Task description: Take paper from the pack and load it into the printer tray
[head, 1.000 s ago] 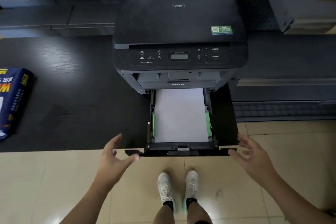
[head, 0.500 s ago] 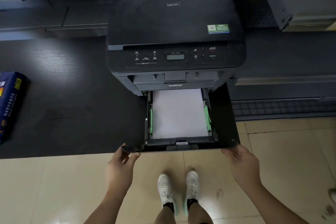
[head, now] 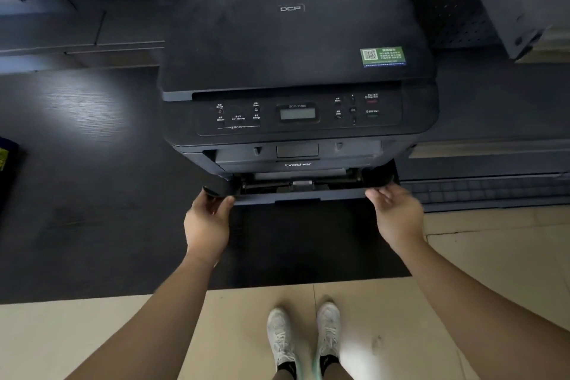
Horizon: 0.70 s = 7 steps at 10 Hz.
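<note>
A black Brother printer [head: 293, 40] stands on a dark table [head: 92, 194]. Its paper tray [head: 302, 194] is pushed almost fully into the body; only the front lip and a narrow slot show, and the white paper inside is hidden. My left hand [head: 206, 222] grips the tray's front left corner with the thumb on top. The fingers of my right hand [head: 398, 210] press against the tray's front right corner. The blue paper pack [head: 6, 170] shows only as a sliver at the left frame edge.
Dark shelving and a perforated metal unit [head: 462, 3] stand behind and right of the printer. A lower dark unit [head: 493, 170] sits to the right. The beige tiled floor [head: 92, 342] and my white shoes [head: 305, 336] lie below the table's front edge.
Both hands closed on the tray's front corners and pushed the open, paper-filled tray into the printer. The view moved closer, so the paper pack slid nearly out of frame.
</note>
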### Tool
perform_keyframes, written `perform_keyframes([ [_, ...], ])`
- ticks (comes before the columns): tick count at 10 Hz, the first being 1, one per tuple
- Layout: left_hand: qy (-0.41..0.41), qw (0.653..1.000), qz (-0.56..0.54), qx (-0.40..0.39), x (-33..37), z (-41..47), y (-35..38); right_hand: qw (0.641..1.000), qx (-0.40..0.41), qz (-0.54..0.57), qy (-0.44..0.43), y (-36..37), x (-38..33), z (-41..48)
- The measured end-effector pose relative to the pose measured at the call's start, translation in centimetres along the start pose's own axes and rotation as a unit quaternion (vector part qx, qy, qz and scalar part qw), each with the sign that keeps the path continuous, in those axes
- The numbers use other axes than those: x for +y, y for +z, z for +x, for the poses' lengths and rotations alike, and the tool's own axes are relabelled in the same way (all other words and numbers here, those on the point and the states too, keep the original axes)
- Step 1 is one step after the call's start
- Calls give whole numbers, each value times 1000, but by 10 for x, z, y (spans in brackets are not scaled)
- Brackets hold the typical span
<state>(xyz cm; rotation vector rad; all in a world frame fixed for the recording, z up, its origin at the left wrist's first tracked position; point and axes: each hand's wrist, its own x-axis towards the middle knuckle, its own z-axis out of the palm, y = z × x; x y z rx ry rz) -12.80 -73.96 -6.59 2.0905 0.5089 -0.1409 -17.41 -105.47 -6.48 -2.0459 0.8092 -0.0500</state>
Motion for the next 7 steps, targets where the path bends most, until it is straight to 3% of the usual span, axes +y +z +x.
perform_keyframes([
  [5,8,999,-7,40,17,35,19,998,52,21,14,24,-13,32],
  [7,-21,1000,10,4,3,16,12,999,-1,-18,37,14,-15,14],
])
